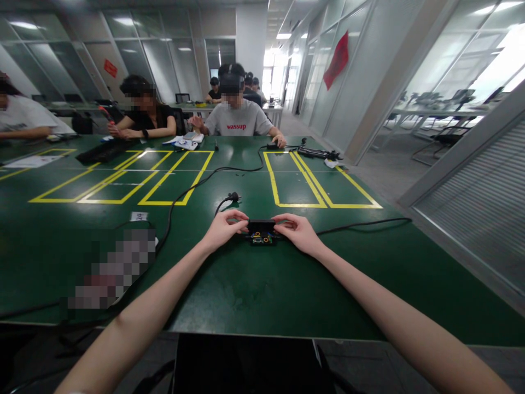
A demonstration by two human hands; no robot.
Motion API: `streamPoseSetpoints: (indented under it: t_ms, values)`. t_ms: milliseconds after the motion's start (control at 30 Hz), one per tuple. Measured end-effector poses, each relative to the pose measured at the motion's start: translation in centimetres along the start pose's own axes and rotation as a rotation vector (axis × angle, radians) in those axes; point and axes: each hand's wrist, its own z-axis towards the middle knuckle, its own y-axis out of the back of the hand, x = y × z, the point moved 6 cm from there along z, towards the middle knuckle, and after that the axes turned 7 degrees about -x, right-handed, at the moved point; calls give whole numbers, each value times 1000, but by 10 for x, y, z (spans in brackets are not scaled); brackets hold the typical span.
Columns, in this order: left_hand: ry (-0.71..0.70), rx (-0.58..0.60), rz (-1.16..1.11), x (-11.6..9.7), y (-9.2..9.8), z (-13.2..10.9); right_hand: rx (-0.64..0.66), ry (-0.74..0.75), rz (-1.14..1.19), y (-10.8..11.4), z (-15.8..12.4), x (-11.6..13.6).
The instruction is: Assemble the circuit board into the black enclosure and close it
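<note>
My left hand (224, 229) and my right hand (298, 232) pinch the two ends of a black plastic casing half (261, 225), held upright over the green table (241, 295). Just below the casing, on its near side, is a small circuit board (263, 239) with ring-shaped coils and other parts. Whether the board is fixed to the casing I cannot tell. A black cable (361, 224) runs off to the right from the board's side. Beyond my left hand lies a black plug (233, 197) on a short cord.
A blurred-out oblong object (117, 268) lies at left beside a long black cable (169, 219) and a small numbered label (139, 216). Yellow tape outlines (303, 207) mark the table. Co-workers sit across; one person's hand touches a black box (272, 146). A folded black tripod-like stand (320, 154) lies far right.
</note>
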Motion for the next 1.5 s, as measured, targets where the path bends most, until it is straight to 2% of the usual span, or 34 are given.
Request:
streamPoseSetpoints:
  t_ms: [633, 867, 1033, 1300, 1500]
  values:
    - [1, 58, 38, -3, -3, -3, 21, 95, -87, 0, -4, 12]
    - [-85, 127, 168, -11, -7, -10, 17, 218, -152, 2, -3, 20]
    - [-165, 109, 237, -17, -8, -12, 26, 255, -140, 0, -6, 25]
    - [-214, 139, 269, -18, -13, -13, 84, 289, -163, -3, -10, 32]
    - [-269, 136, 384, -21, -18, -15, 100, 327, -196, -5, -11, 34]
